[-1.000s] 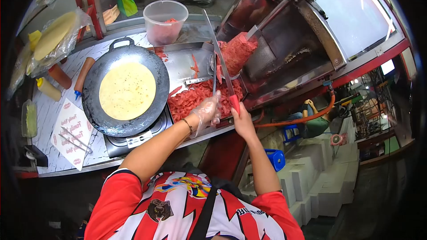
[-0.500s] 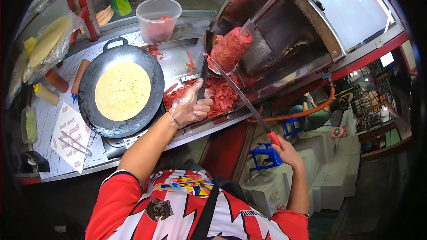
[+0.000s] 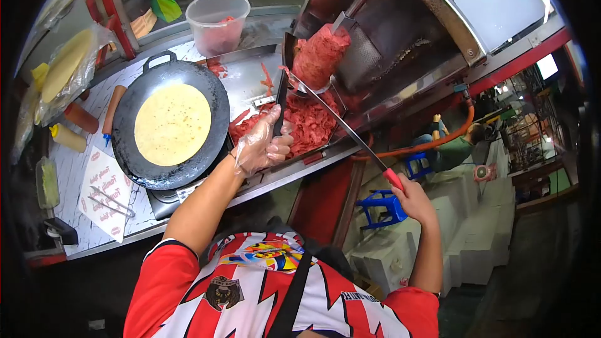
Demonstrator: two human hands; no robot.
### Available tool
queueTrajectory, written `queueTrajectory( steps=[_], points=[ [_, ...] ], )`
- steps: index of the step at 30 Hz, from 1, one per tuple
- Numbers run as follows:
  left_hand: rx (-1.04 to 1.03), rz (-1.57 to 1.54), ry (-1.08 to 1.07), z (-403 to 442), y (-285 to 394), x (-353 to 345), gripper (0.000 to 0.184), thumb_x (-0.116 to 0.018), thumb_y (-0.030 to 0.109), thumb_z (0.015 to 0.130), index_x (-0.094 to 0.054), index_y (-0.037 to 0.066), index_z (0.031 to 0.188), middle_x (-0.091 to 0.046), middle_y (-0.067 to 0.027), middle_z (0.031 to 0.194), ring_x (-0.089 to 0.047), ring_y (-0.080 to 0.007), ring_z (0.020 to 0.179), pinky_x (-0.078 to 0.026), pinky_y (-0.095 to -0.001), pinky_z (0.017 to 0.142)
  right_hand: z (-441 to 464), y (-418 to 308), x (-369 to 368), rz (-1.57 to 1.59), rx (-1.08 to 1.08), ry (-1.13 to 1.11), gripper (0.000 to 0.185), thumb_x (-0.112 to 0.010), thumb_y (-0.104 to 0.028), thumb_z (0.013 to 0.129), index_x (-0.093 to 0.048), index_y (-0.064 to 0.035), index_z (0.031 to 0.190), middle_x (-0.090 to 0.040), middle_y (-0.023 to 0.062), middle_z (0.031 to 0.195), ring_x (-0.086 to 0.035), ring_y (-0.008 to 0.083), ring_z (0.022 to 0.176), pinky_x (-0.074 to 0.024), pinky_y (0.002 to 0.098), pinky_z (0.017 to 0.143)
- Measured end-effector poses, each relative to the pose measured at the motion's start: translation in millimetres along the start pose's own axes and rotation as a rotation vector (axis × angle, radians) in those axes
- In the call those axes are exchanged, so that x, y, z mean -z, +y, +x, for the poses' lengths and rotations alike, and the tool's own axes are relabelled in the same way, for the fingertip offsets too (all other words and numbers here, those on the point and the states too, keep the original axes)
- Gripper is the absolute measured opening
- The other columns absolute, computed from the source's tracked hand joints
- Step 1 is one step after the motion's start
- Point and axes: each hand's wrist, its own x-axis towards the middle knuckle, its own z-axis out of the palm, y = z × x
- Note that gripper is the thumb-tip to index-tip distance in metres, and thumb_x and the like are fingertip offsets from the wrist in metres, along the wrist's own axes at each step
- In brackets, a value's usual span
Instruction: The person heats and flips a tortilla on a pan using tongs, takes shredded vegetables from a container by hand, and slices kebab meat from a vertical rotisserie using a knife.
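My left hand [image 3: 261, 143], in a clear plastic glove, is closed round a long black-handled tool [image 3: 280, 109] held upright; its exact kind is unclear. The top of this tool stands beside the lower end of the meat on the spit [image 3: 320, 56]. My right hand [image 3: 413, 198] is bare and grips the red handle of a long knife [image 3: 360, 141]. The blade slants up to the left, its tip at the bottom of the spit meat. Below lies a heap of shaved red meat [image 3: 310, 126] in a metal tray [image 3: 247, 69].
Left of the tray, a flatbread [image 3: 173, 124] lies on a round black griddle [image 3: 216, 97]. Behind stands a clear plastic tub [image 3: 217, 22] with red meat. Sauce bottles [image 3: 67, 138], a paper sheet with metal tongs [image 3: 100, 178] and bagged flatbreads [image 3: 67, 66] are at left. An orange hose [image 3: 432, 145] runs at right.
The view has shifted slightly. The knife and my right hand appear a little further right, and the blade tip stays at the meat's lower end. My left hand keeps its hold.
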Motion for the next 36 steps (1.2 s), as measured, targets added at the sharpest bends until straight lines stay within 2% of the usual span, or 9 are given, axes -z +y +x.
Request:
queueTrajectory(
  steps=[6, 7, 12, 18, 24, 28, 29, 32, 36],
  points=[
    [0.023, 0.118, 0.145, -24.8, -12.9, -0.5, 0.055, -0.046, 0.071, 0.102, -0.051, 0.017, 0.090, -0.036, 0.0029, 0.058, -0.030, -0.0084, 0.044, -0.023, -0.0254, 0.040, -11.7, 0.5, 25.2, 0.050, 0.028, 0.042, 0.025, -0.065, -0.020, 0.099, -0.059, -0.0041, 0.118, -0.057, 0.0202, 0.077, -0.057, 0.0364, 0.070, -0.0462, 0.0414, 0.068],
    [-0.036, 0.208, 0.196, -24.7, -23.1, -1.7, 0.055, -0.045, 0.070, 0.102, -0.051, 0.017, 0.090, -0.037, 0.0020, 0.058, -0.031, -0.0095, 0.044, -0.024, -0.0271, 0.040, -9.5, -4.2, 19.4, 0.158, 0.017, 0.059, 0.025, -0.063, -0.021, 0.101, -0.060, -0.0040, 0.119, -0.056, 0.0163, 0.076, -0.055, 0.0262, 0.068, -0.0462, 0.0379, 0.068],
    [-0.205, 0.553, 0.377, 12.2, -50.6, 1.8, 0.062, -0.040, 0.071, 0.104, -0.051, 0.010, 0.099, -0.040, -0.0006, 0.057, -0.037, -0.0145, 0.042, -0.030, -0.0319, 0.041, 60.2, -72.5, -63.8, 0.426, 0.136, 0.289, 0.025, -0.060, -0.024, 0.104, -0.061, -0.0053, 0.121, -0.059, 0.0146, 0.077, -0.058, 0.0183, 0.073, -0.0471, 0.0384, 0.068],
    [-0.193, 0.650, 0.388, 22.3, -66.2, -8.5, 0.059, -0.042, 0.066, 0.105, -0.048, 0.008, 0.097, -0.045, -0.0039, 0.058, -0.047, -0.0179, 0.043, -0.037, -0.0347, 0.041, 189.8, -161.9, -99.7, 0.462, 0.177, 0.498, 0.027, -0.056, -0.027, 0.106, -0.055, -0.0027, 0.116, -0.066, 0.0278, 0.087, -0.064, 0.0526, 0.089, -0.0505, 0.0515, 0.071],
    [-0.204, 0.656, 0.386, 23.5, -44.1, -17.8, 0.057, -0.041, 0.065, 0.106, -0.047, 0.010, 0.093, -0.047, -0.0053, 0.057, -0.049, -0.0191, 0.043, -0.038, -0.0342, 0.042, 161.4, -91.1, -213.2, 0.471, 0.410, 0.656, 0.031, -0.057, -0.025, 0.106, -0.053, -0.0045, 0.129, -0.068, 0.0282, 0.097, -0.070, 0.0467, 0.094, -0.0523, 0.0493, 0.075],
    [-0.181, 0.582, 0.397, 27.8, -48.1, -21.3, 0.056, -0.042, 0.064, 0.106, -0.048, 0.009, 0.095, -0.046, -0.0045, 0.058, -0.045, -0.0183, 0.043, -0.036, -0.0346, 0.043, 174.8, -110.3, -168.9, 0.465, 0.194, 0.379, 0.025, -0.055, -0.022, 0.107, -0.056, -0.0025, 0.123, -0.069, 0.0205, 0.093, -0.072, 0.0364, 0.090, -0.0527, 0.0453, 0.075],
    [-0.171, 0.554, 0.399, 30.1, -46.3, -22.9, 0.056, -0.042, 0.064, 0.106, -0.049, 0.009, 0.096, -0.045, -0.0040, 0.059, -0.044, -0.0181, 0.043, -0.036, -0.0346, 0.043, 183.6, -122.9, -154.2, 0.531, 0.237, 0.381, 0.024, -0.056, -0.024, 0.106, -0.054, -0.0038, 0.118, -0.066, 0.0273, 0.086, -0.068, 0.0493, 0.086, -0.0496, 0.0524, 0.069],
    [-0.161, 0.570, 0.430, 32.8, -42.0, -25.3, 0.060, -0.042, 0.066, 0.105, -0.050, 0.007, 0.105, -0.044, -0.0024, 0.061, -0.041, -0.0171, 0.044, -0.034, -0.0335, 0.045, 176.9, -112.4, -160.9, 0.498, 0.238, 0.346, 0.027, -0.054, -0.023, 0.107, -0.055, -0.0029, 0.125, -0.068, 0.0217, 0.094, -0.071, 0.0383, 0.091, -0.0528, 0.0458, 0.078],
    [-0.156, 0.565, 0.421, 32.0, -28.5, -29.5, 0.068, -0.041, 0.070, 0.103, -0.050, 0.004, 0.113, -0.042, -0.0010, 0.061, -0.040, -0.0152, 0.045, -0.033, -0.0323, 0.046, 120.7, -79.1, -194.9, 0.484, 0.091, 0.280, 0.029, -0.054, -0.024, 0.106, -0.055, -0.0064, 0.129, -0.066, 0.0238, 0.106, -0.069, 0.0388, 0.102, -0.0516, 0.0437, 0.087]
  ],
)
